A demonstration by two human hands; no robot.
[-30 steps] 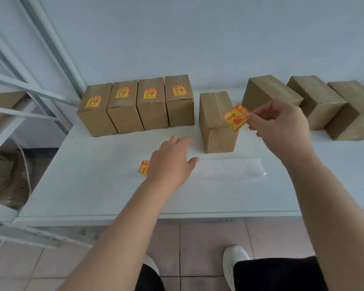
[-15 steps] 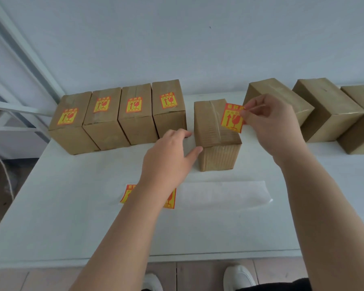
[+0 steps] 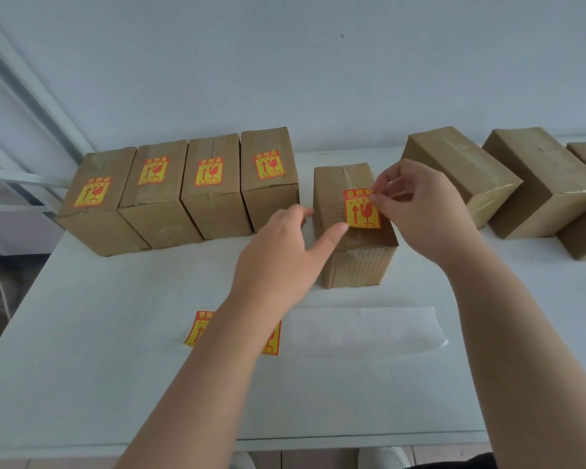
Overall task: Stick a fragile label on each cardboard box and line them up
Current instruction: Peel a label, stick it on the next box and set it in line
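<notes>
**A:** Where's the label [image 3: 362, 208]?

**B:** Flat on the box [image 3: 356, 269] top, right half. Its long axis runs away from the person, same as the box top. The box stands alone just right of the labelled row [image 3: 210, 184], small gap between.

**A:** Hands?

**B:** The right hand [image 3: 420, 211] comes in from the right and pinches the label's far right corner. The left hand [image 3: 285, 252] is straight-fingered against the box's left side, thumb [image 3: 339, 228] at the label's near left corner.

**A:** Stuck down?

**B:** Can't tell. My guess is the near edge is down and the pinched corner isn't. The left thumb is nearer, so smooth near to far. The unlabelled boxes [image 3: 460, 177] wait further right.
</notes>
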